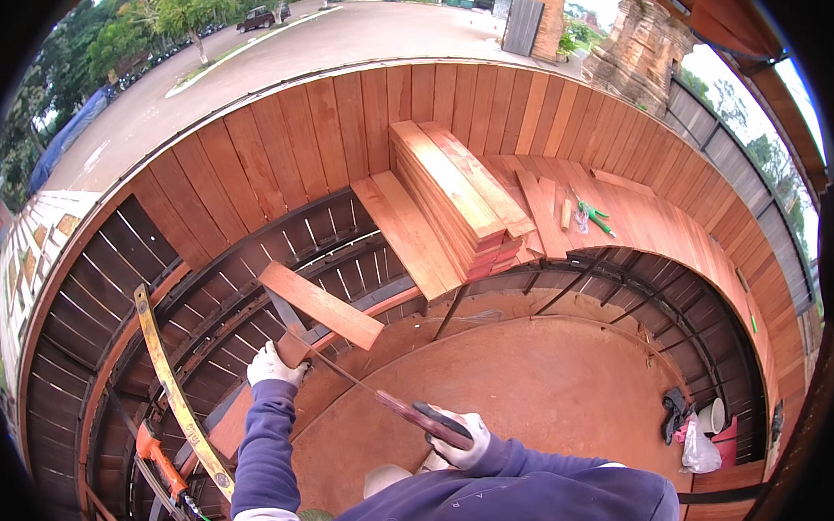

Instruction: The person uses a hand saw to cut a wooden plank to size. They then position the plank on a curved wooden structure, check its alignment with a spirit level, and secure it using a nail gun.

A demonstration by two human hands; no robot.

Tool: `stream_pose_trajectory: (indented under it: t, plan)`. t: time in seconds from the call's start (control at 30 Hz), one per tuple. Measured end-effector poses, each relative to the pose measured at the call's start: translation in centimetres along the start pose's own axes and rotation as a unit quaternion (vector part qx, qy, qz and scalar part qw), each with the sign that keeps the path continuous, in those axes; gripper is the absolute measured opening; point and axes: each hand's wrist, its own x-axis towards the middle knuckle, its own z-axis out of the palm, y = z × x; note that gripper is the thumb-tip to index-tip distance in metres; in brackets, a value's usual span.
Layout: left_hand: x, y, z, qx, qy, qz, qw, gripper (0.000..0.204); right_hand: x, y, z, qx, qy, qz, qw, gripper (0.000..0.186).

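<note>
My left hand [275,365], in a white glove, is closed on the end of a reddish wooden board [294,349] at the edge of the curved bench frame. My right hand [462,438], in a white and dark glove, grips the brown handle of what looks like a handsaw [413,413]. Its thin blade, seen nearly edge-on, runs up and left to the board beside my left hand. Just beyond, a loose plank [322,305] lies slantwise across the bench frame.
Stacked planks [451,195] rest on the bench at the far middle. Right of them lies a green-handled tool [597,219]. A yellow spirit level [169,379] and an orange power tool [159,458] are on my left. A plastic bag [699,448] sits at the right.
</note>
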Motion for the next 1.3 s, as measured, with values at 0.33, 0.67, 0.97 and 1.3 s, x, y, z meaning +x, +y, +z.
stream_pose_trajectory:
  t: [0.33, 0.67, 0.97, 1.3]
  plan:
    - [-0.1, -0.3, -0.3, -0.014, -0.032, 0.009, 0.999, 0.081, 3.7, -1.4, 2.0, 0.1, -0.004, 0.12, 0.988, 0.057]
    - [-0.1, 0.4, -1.7, -0.033, -0.03, 0.016, 0.999, 0.074, 10.7, 1.6, 6.4, 0.078, 0.019, 0.049, 0.996, 0.052]
    - [-0.5, -0.2, -0.6, -0.005, -0.029, 0.017, 0.999, 0.08, -1.8, -2.4, -0.7, 0.062, -0.03, 0.139, 0.988, 0.063]
    - [-0.5, 0.1, -1.2, -0.017, -0.032, 0.009, 0.999, 0.082, 6.2, 0.2, 4.5, 0.105, 0.01, 0.089, 0.99, 0.057]
